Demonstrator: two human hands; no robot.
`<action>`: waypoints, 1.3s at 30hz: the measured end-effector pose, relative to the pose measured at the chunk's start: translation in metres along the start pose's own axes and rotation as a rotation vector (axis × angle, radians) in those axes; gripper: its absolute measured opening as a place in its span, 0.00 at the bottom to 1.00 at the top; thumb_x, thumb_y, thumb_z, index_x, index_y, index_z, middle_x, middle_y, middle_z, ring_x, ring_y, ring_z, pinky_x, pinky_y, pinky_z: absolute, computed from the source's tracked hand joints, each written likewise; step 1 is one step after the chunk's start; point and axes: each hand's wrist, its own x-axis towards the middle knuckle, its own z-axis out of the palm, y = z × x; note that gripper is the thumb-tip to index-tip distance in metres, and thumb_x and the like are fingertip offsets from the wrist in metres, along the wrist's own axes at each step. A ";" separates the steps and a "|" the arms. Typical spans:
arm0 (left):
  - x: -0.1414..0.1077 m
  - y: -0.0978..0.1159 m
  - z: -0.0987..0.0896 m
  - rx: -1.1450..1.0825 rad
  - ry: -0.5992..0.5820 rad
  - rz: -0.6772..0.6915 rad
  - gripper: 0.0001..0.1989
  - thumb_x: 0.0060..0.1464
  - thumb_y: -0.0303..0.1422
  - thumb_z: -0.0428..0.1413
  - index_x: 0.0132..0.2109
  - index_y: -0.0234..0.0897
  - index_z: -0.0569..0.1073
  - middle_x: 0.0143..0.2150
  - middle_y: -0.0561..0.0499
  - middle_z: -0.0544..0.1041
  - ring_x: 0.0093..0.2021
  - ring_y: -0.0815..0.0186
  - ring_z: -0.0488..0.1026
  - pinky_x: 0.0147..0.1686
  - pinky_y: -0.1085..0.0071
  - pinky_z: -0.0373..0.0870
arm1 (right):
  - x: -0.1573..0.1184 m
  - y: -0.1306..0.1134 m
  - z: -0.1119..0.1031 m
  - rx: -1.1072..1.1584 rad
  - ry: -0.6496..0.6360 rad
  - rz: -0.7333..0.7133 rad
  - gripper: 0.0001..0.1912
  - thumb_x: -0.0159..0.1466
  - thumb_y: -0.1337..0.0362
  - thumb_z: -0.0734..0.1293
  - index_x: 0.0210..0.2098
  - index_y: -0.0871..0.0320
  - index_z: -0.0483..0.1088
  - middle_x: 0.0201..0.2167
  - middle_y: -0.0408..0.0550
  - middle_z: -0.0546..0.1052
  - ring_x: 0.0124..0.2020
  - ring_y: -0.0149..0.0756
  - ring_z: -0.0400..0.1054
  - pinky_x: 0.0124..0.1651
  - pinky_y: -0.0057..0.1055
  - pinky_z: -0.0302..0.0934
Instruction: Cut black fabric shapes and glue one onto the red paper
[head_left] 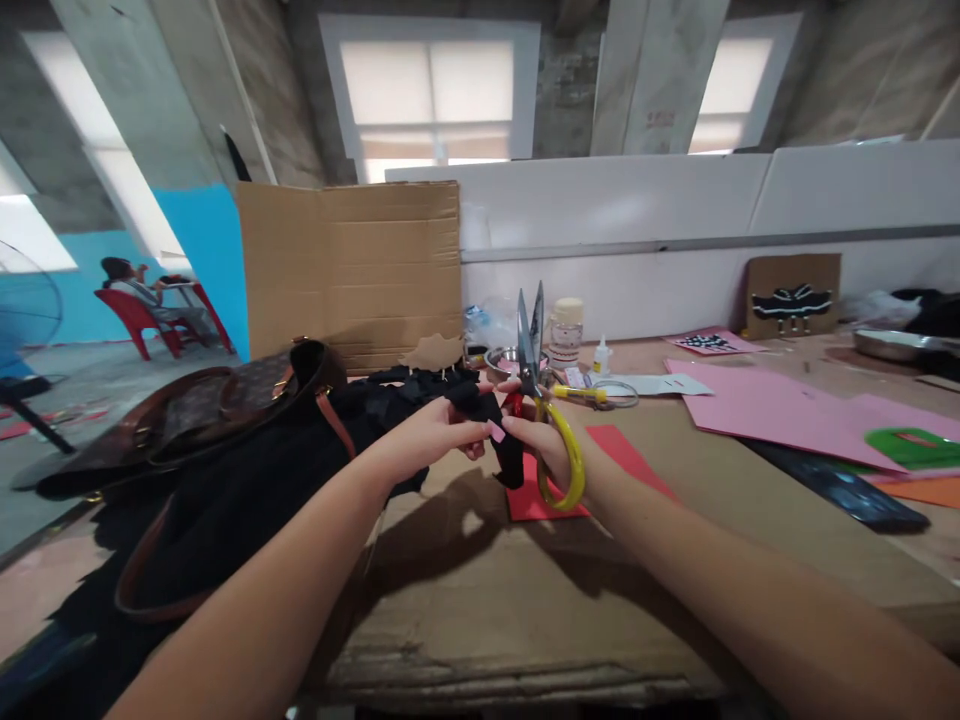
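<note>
Between my fingertips, above the cardboard, is a piece of black fabric [511,462]. My left hand [429,436] is closed on its left side, with a small pink scrap [496,431] at the thumb tip. My right hand [546,440] pinches the fabric's other side and also carries a pair of scissors [529,350]. The blades point up and stand slightly apart; one handle loop is yellow, and the red part is mostly hidden by my fingers. Red paper [630,458] lies beneath my right hand.
On the left sit a brown handbag [247,400] and more black fabric [225,530]. Behind stand a cardboard panel [360,265], a glue bottle [601,357] and a patterned jar [567,328]. Pink sheets [780,405] lie right. A person [146,285] sits far left.
</note>
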 end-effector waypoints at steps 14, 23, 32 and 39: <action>0.006 -0.012 0.000 0.004 0.107 0.043 0.18 0.46 0.48 0.67 0.37 0.38 0.81 0.35 0.49 0.80 0.36 0.65 0.74 0.42 0.69 0.68 | -0.006 -0.014 0.000 -0.313 0.136 -0.133 0.16 0.58 0.66 0.68 0.46 0.53 0.66 0.44 0.49 0.76 0.50 0.44 0.71 0.56 0.44 0.65; 0.005 -0.012 0.001 0.033 0.135 0.044 0.13 0.44 0.41 0.68 0.31 0.37 0.79 0.31 0.50 0.78 0.33 0.66 0.71 0.37 0.70 0.67 | -0.007 -0.004 -0.001 -0.285 0.104 -0.093 0.17 0.60 0.68 0.67 0.49 0.53 0.65 0.37 0.45 0.73 0.36 0.38 0.71 0.42 0.38 0.69; 0.004 -0.007 -0.004 0.108 0.270 0.064 0.12 0.45 0.42 0.67 0.29 0.38 0.79 0.29 0.51 0.78 0.27 0.67 0.67 0.27 0.73 0.58 | -0.011 -0.009 0.003 -0.273 0.093 -0.052 0.16 0.62 0.62 0.68 0.49 0.51 0.65 0.33 0.42 0.71 0.32 0.36 0.70 0.38 0.36 0.68; 0.006 -0.004 -0.018 0.029 0.395 0.119 0.15 0.43 0.44 0.70 0.29 0.37 0.79 0.28 0.52 0.77 0.28 0.68 0.69 0.32 0.72 0.63 | -0.013 -0.018 0.007 -0.175 0.069 -0.011 0.17 0.63 0.56 0.69 0.48 0.53 0.64 0.28 0.39 0.67 0.25 0.31 0.64 0.27 0.29 0.62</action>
